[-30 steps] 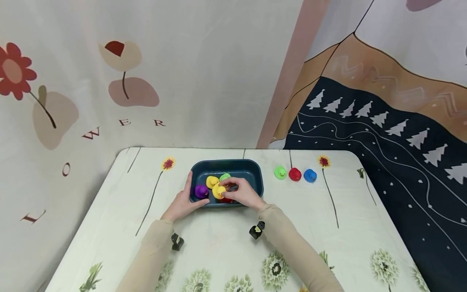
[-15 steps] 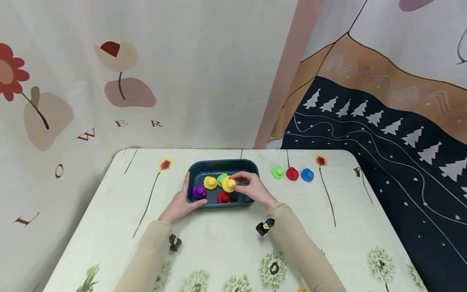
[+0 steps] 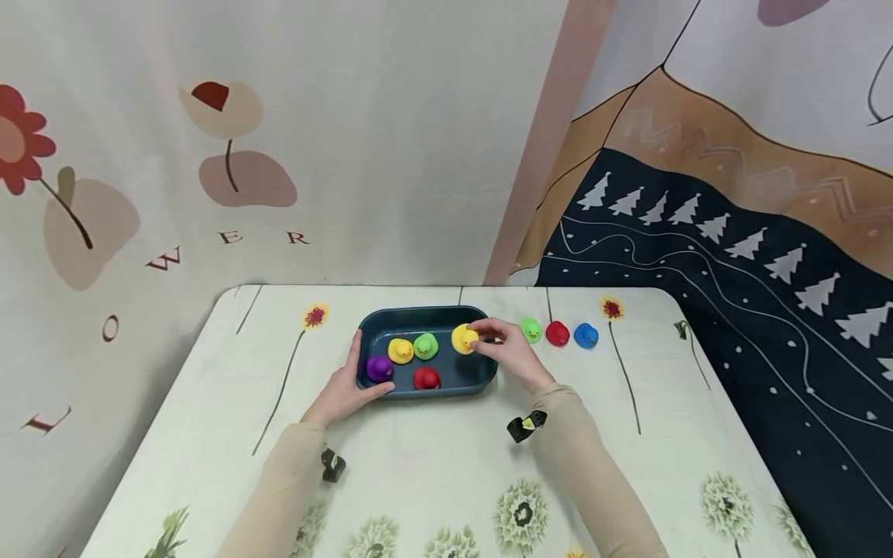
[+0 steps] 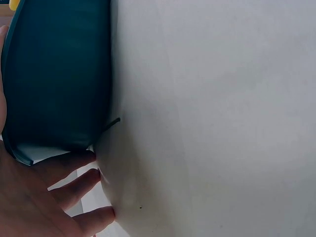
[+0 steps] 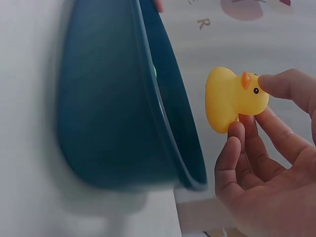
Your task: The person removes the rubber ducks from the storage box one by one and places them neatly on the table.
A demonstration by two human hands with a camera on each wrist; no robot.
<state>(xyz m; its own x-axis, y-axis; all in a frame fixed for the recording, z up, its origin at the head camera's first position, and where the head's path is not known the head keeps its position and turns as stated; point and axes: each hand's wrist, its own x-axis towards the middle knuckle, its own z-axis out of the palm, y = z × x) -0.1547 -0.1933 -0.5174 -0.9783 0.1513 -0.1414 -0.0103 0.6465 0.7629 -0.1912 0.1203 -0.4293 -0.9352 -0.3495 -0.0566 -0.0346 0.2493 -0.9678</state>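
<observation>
My right hand (image 3: 518, 355) pinches a yellow rubber duck (image 3: 463, 339) by its head between thumb and fingers. The right wrist view shows this duck (image 5: 229, 98) raised above the rim of a dark teal tray (image 5: 158, 98). In the head view it overlaps the right part of the tray (image 3: 456, 380). Inside, toward the left and middle, sit a purple duck (image 3: 380, 368), another yellow duck (image 3: 401, 351), a green duck (image 3: 425, 346) and a red duck (image 3: 427, 379). My left hand (image 3: 343, 393) rests against the tray's left end, fingers extended, thumb at the near rim.
Right of the tray, a second green duck (image 3: 532, 330), a second red duck (image 3: 557, 333) and a blue duck (image 3: 586, 335) stand in a row on the flower-patterned tablecloth (image 3: 418, 465). A printed curtain (image 3: 391, 155) hangs behind the table.
My right hand has carried the yellow duck rightward across the tray, uncovering the red and green ducks. My left hand has stayed at the tray's left end.
</observation>
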